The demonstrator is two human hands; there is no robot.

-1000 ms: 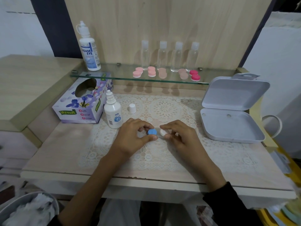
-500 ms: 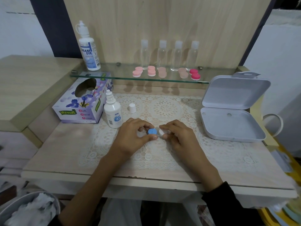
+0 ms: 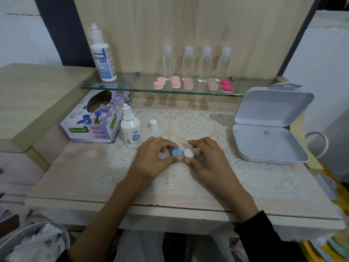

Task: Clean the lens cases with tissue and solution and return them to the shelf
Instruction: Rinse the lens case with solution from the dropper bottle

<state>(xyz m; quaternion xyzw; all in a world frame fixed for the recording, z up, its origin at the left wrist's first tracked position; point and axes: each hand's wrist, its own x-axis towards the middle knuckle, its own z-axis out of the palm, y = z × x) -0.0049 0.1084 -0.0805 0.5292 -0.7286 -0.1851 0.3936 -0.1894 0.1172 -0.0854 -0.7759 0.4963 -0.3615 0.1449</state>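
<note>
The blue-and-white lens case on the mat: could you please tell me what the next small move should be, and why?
Probably twist the blue cap off with the left hand while the right hand steadies the white cap: both caps look closed, and the small solution bottle stands uncapped nearby.

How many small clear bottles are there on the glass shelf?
4, in a row at the back of the glass shelf, behind the pink lens cases: leftmost clear bottle, second, third, rightmost. None seems hidden.
</note>
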